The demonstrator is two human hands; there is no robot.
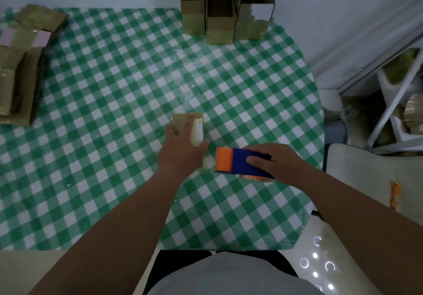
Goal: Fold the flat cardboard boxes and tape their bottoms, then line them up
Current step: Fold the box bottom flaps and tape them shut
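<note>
Left hand pins the small brown cardboard box; right hand grips the blue-and-orange tape dispenser: keep flaps pressed shut, draw tape straight across the seam

A makeshift packing corner in a plain room: green-checked cloth covering the desk, taped cardboard boxes against the far white wall, flat cartons stacked left, white metal shelving crowding the right.

Open tablecloth mid-table, standing boxes rear, flat stack left
</note>
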